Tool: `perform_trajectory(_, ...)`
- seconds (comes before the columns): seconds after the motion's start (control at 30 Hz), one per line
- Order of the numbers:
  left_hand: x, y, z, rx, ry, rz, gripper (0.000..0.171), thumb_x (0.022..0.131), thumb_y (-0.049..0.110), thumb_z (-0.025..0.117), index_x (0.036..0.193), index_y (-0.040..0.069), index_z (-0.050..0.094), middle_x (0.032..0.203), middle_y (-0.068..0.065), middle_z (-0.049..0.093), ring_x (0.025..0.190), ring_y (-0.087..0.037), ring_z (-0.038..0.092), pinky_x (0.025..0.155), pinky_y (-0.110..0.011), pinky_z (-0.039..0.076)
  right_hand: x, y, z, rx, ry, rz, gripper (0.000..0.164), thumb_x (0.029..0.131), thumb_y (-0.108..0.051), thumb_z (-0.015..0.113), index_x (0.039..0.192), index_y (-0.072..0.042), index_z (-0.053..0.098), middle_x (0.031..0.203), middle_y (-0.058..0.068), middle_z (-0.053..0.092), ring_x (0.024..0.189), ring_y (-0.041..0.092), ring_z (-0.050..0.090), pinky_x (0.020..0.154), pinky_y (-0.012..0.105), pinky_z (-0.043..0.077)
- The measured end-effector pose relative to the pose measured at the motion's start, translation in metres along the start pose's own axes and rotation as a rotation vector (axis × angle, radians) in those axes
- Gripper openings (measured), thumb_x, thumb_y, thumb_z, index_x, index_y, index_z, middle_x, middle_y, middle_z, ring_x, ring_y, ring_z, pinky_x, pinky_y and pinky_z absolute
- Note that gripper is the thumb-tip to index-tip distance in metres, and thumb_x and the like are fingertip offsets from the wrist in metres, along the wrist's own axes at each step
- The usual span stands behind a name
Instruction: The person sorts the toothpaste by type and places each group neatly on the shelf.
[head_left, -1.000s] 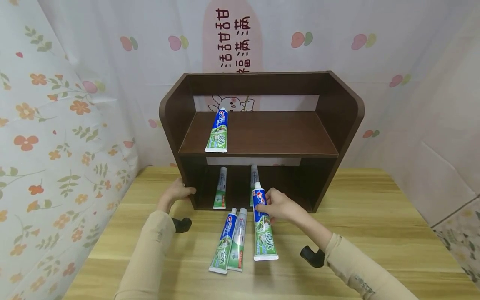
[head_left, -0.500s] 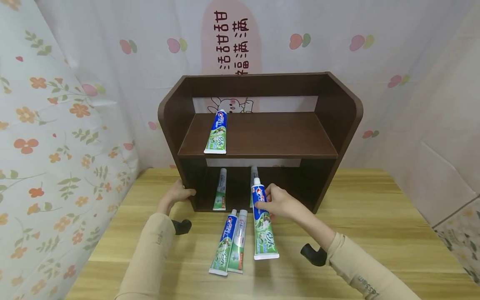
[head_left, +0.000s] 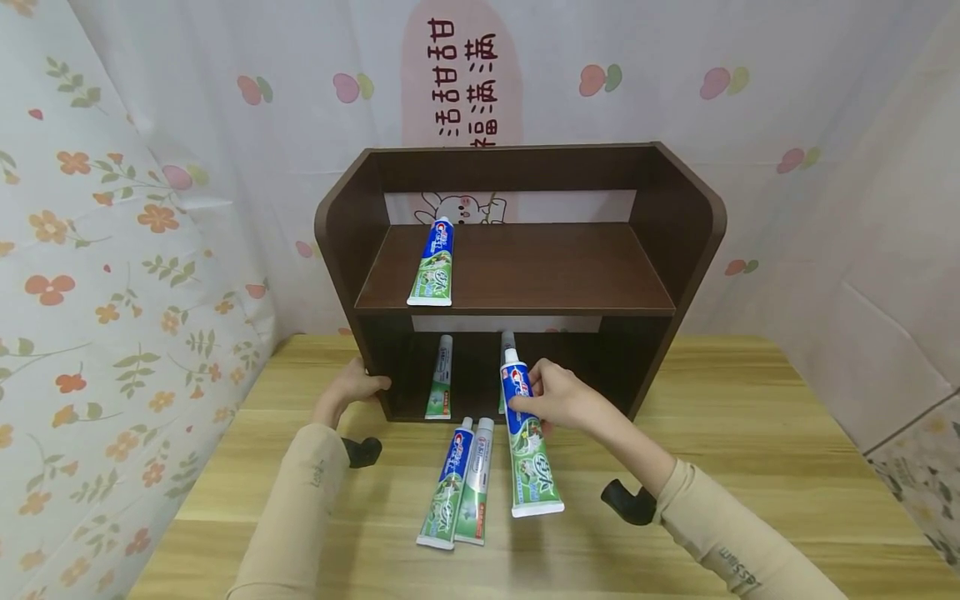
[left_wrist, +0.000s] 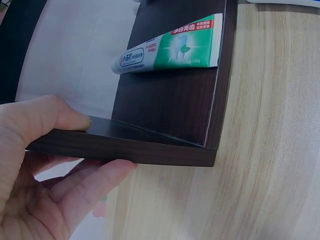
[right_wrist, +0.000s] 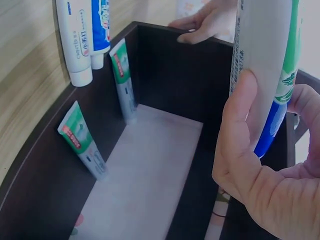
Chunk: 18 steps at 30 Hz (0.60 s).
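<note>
My right hand [head_left: 564, 398] pinches a blue and green toothpaste tube [head_left: 531, 454] between thumb and fingers, cap up, in front of the shelf's lower level. In the right wrist view the tube [right_wrist: 265, 65] shows its pale back. My left hand [head_left: 351, 390] grips the left side panel of the dark brown shelf [head_left: 555, 267]; in the left wrist view the thumb lies on the panel's inner face, the fingers outside. A silver and green toothpaste tube [left_wrist: 172, 47] lies on the lower level near that panel. Another silver tube [right_wrist: 82, 140] lies there, partly hidden in the head view.
A blue and green tube [head_left: 432, 262] lies on the upper level, towards the left. On the wooden table [head_left: 390, 517] before the shelf, another blue and green tube [head_left: 448, 487] partly overlaps a silver and green tube [head_left: 477, 483]. A patterned curtain [head_left: 300, 100] hangs behind.
My right hand has lifted the held tube slightly forward and up, and its lower end has swung a little right. The left hand keeps its grip on the panel.
</note>
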<state>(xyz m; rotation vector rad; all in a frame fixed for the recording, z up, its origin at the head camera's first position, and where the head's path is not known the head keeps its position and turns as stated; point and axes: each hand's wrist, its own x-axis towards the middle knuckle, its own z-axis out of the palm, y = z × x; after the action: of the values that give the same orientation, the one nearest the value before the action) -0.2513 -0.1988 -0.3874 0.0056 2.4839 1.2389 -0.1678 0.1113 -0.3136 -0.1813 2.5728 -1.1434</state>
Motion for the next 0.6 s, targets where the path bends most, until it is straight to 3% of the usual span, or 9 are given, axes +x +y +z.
perform_trajectory(0.6,0.002,-0.001,-0.001,0.031,0.006,-0.033,0.064,0.087,0.016,0.051,0.136,-0.012,0.022,0.136,-0.033,0.035,0.111,-0.04,0.054,0.097,-0.049,0.042,-0.01,-0.032,-0.023,-0.005,0.002,-0.121,0.043,0.084,-0.015,0.064,0.113,0.007,0.041,0.089,0.017,0.055,0.069,0.017,0.063,0.055,0.028,0.055)
